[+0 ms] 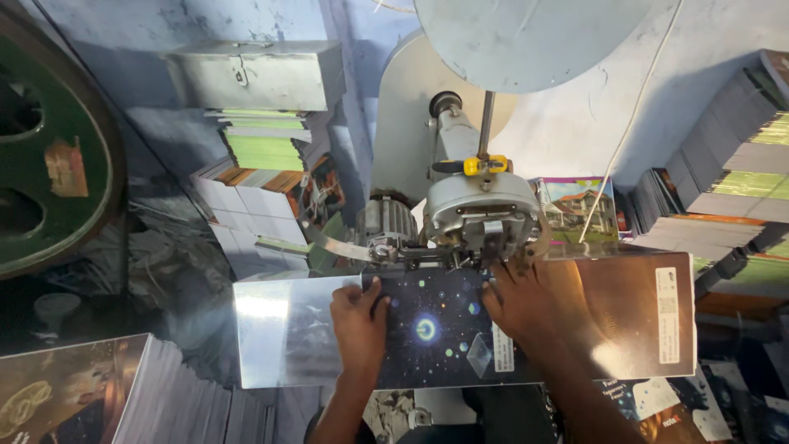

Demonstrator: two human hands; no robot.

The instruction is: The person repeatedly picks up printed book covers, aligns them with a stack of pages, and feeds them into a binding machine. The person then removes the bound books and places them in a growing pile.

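A glossy dark book cover [444,333] with a starry space picture and a glowing ring lies spread flat under the head of a grey metal stitching machine [481,210]. My left hand [359,316] presses flat on the cover's left part, fingers pointing toward the machine. On the right part of the dark picture my right hand [526,304] also presses down, its fingertips close under the machine head. The cover's shiny ends [279,329] stick out to both sides and reflect light.
A stack of dark-covered booklets [107,399] sits at lower left. Piles of green and white paper [263,148] stand behind the machine, with more stacks [731,181] at the right. A large green wheel [41,148] fills the far left. A big round disc [526,37] hangs overhead.
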